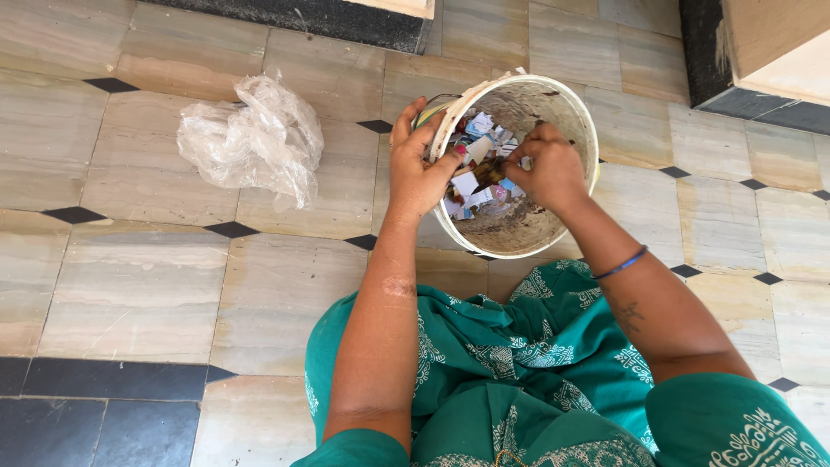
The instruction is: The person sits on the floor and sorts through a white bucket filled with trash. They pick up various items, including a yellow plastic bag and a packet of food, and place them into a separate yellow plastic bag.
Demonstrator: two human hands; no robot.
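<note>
While the left hand [419, 169] is gripping the rim of the white bucket [566, 112] at its nine o'clock edge, thumb inside, the right hand [546, 169] is reaching into it, fingers pinched, seemingly on a scrap from the torn paper [474, 169] heaped inside. The bucket is lying tilted on the floor at one o'clock from the person's knees. The step in hand looks like picking through the scraps; the next move would need a steady bucket. A crumpled clear plastic bag [251, 138] is sitting at eleven o'clock on the pale tiled floor [138, 285], with dark skirting [303, 19] beyond.
</note>
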